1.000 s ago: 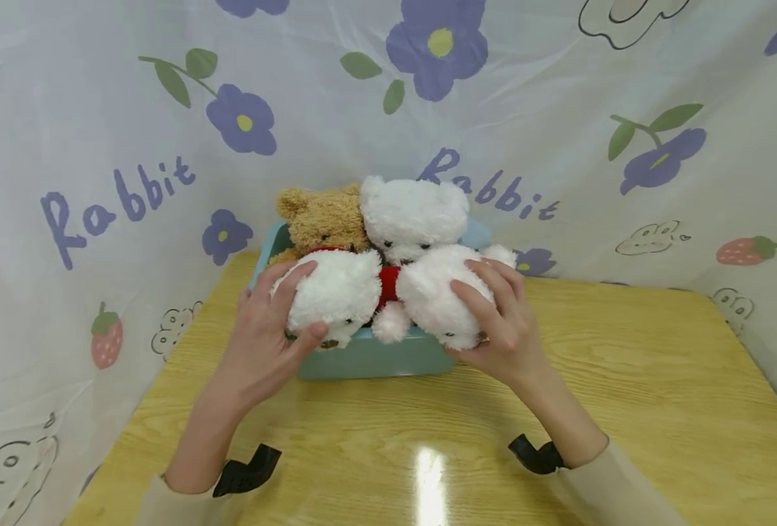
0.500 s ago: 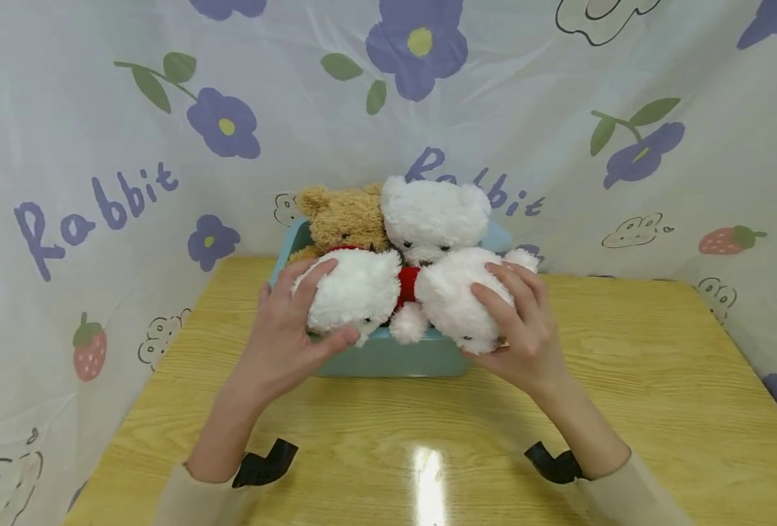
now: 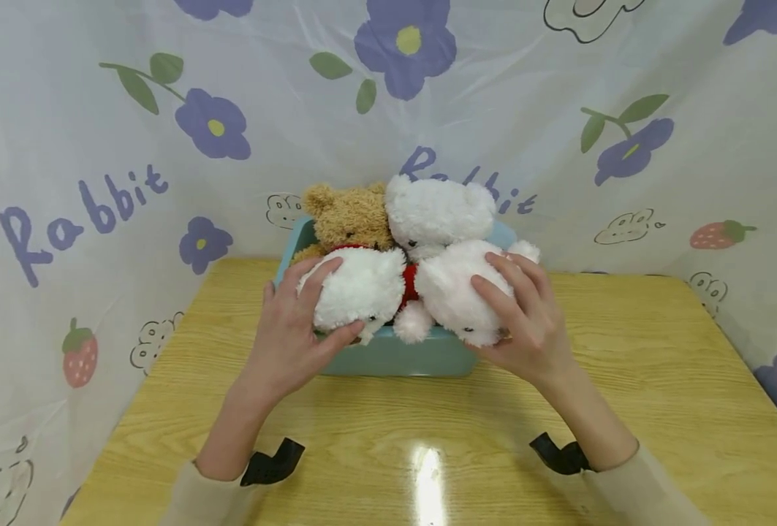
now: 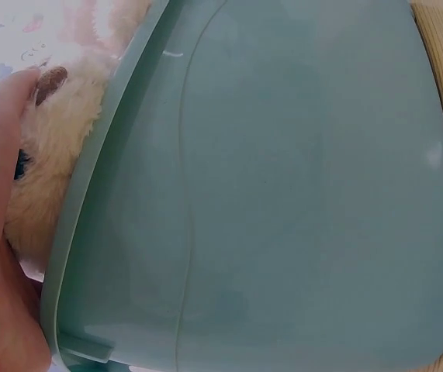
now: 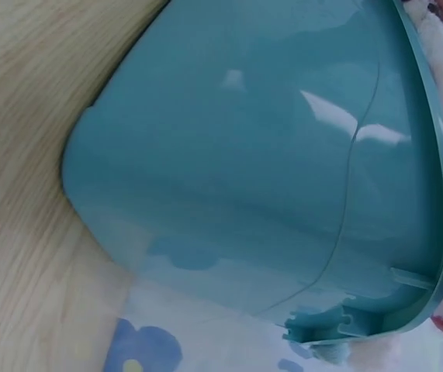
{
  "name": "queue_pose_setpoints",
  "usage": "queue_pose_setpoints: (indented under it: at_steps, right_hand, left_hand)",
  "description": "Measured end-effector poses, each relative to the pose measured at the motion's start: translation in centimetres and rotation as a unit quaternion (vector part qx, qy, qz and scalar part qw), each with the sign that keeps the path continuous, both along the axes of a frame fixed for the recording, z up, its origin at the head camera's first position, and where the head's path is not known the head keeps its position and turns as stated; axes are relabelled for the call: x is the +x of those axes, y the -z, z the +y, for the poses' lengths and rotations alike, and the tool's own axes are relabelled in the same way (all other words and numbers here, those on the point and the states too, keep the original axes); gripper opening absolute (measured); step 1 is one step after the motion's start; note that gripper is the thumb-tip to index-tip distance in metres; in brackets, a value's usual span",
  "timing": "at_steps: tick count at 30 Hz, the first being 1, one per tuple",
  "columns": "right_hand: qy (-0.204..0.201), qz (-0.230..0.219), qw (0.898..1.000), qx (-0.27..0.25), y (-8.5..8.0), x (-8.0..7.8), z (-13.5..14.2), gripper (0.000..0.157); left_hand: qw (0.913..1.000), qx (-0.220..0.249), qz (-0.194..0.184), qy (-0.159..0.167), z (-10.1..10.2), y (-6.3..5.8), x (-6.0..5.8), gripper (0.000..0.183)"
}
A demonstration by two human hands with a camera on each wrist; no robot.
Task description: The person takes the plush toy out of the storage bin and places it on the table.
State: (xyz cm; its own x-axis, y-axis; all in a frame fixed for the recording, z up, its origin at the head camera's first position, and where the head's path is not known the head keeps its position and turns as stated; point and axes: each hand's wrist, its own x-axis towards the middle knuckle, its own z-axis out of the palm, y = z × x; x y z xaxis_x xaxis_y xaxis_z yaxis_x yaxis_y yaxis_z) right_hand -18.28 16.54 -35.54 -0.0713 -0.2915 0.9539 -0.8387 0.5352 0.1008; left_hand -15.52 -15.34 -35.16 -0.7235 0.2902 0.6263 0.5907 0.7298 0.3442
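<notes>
My left hand grips the head of a white plush toy at the front left of a blue-green plastic bin, fingers over the fur and thumb near its face. At the front right, my right hand holds the head of a pale pinkish-white plush toy, its fingers spread over the top and side. Both heads overlap the front rim, and the toys' bodies are hidden. In the left wrist view, the fur shows between hand and rim; the right wrist view shows mostly the bin's outer wall.
Behind, a brown teddy bear and a white plush bear sit in the bin. Something red shows between the front toys. The bin stands on a wooden table, before a flower-printed cloth.
The head view has shifted, so bin, toys and hands appear farther right. The pinkish-white toy in my right hand has risen slightly and covers more of the white bear behind it.
</notes>
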Motion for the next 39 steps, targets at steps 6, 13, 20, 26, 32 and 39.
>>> queue_pose_setpoints:
  at_steps: [6,13,20,26,32,39]
  right_hand:
    - [0.011,0.002,1.000,0.018,-0.5,-0.4,0.1,0.042]
    - [0.032,0.020,0.999,0.033,-1.6,-0.6,0.2,0.036]
    - [0.034,0.026,0.999,-0.016,-3.3,-0.8,0.7,0.031]
    - [0.037,0.030,0.997,-0.056,-4.5,-0.7,1.0,0.030]
    - [0.029,0.035,0.996,-0.073,-5.5,-0.5,1.3,0.030]
    - [0.018,0.047,0.991,-0.125,-6.9,-0.2,1.3,0.036]
  left_hand:
    - [1.0000,0.001,-0.004,-0.002,0.2,0.1,0.0,0.084]
    - [1.0000,0.007,0.001,-0.002,0.5,0.2,0.0,0.083]
    - [1.0000,0.007,0.001,-0.006,0.5,0.1,-0.1,0.084]
    - [0.9999,0.005,0.001,-0.012,0.3,0.2,-0.2,0.085]
    - [0.9999,0.007,-0.004,-0.015,0.2,0.3,-0.2,0.086]
    - [0.9997,0.010,-0.006,-0.022,0.3,0.3,-0.1,0.086]
